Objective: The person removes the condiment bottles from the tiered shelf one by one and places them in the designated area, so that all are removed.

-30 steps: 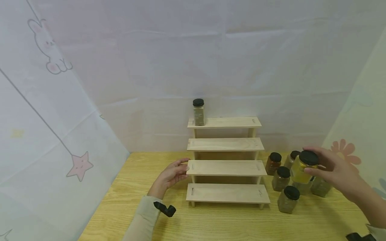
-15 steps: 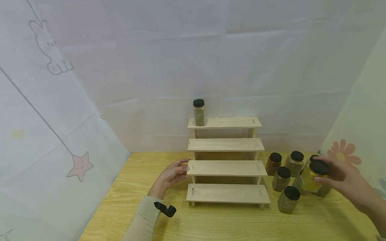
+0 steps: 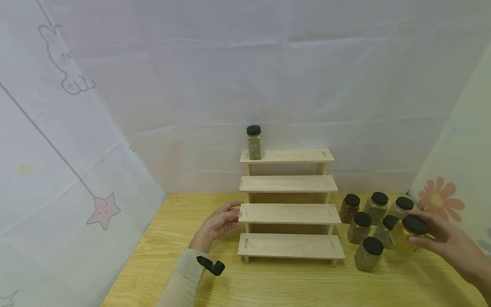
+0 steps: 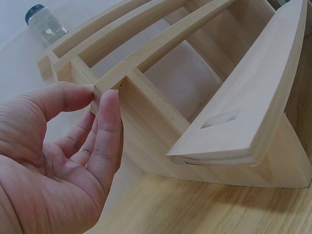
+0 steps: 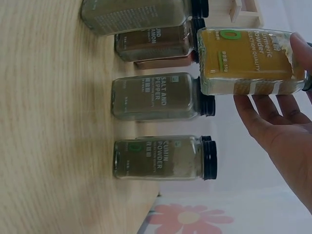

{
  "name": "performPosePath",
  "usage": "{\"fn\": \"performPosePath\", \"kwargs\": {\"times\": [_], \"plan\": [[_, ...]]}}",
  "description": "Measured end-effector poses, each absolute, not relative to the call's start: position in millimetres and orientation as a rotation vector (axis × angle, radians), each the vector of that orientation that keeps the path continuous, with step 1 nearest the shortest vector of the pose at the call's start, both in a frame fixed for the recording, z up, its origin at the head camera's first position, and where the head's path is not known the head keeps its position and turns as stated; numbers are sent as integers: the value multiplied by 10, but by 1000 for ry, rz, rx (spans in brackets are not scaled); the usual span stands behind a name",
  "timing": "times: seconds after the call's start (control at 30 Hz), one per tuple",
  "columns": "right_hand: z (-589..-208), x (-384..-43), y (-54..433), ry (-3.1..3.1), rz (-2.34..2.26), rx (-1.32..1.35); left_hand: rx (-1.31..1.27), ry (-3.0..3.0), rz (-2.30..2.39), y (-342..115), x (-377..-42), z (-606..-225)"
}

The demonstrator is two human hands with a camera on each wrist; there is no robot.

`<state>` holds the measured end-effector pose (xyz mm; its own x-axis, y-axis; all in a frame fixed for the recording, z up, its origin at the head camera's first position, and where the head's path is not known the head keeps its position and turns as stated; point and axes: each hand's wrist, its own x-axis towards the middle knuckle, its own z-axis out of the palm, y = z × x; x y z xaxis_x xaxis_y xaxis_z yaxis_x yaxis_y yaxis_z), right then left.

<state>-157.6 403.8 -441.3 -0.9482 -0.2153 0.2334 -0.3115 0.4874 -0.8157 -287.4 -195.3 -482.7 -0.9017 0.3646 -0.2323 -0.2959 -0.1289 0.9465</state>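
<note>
My left hand (image 3: 219, 221) pinches the left end of a tier of the pale wooden stepped rack (image 3: 288, 213), thumb and fingertips at the board's corner in the left wrist view. My right hand (image 3: 446, 243) grips a turmeric powder jar (image 5: 248, 61), glass with yellow powder and a black lid. In the right wrist view it is raised off the table, its base apart from the jars beside it. Among those stand a salt and pepper jar (image 5: 153, 97) and a cumin powder jar (image 5: 161, 158). One black-lidded jar (image 3: 254, 144) stands at the left of the top tier.
Right of the rack, several more spice jars stand grouped on the wooden table (image 3: 291, 285), including a reddish one (image 3: 349, 209) and a front one (image 3: 368, 256). A pale cloth wall (image 3: 215, 85) rises behind, with printed side cloths left and right.
My right hand has moved right and nearer to me with the turmeric jar, uncovering jars behind it. My left hand has stayed at the rack.
</note>
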Motion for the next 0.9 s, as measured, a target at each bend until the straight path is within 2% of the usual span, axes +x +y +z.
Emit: {"fn": "performPosePath", "kwargs": {"times": [0.73,0.9], "plan": [[-4778,-1484,4116,-2643,1546,423,73,1731,2083,-1951,-2864,-4829],[-4891,-1454,4129,-2704,1561,311,71,1729,2084,-1952,-2860,-4826]]}}
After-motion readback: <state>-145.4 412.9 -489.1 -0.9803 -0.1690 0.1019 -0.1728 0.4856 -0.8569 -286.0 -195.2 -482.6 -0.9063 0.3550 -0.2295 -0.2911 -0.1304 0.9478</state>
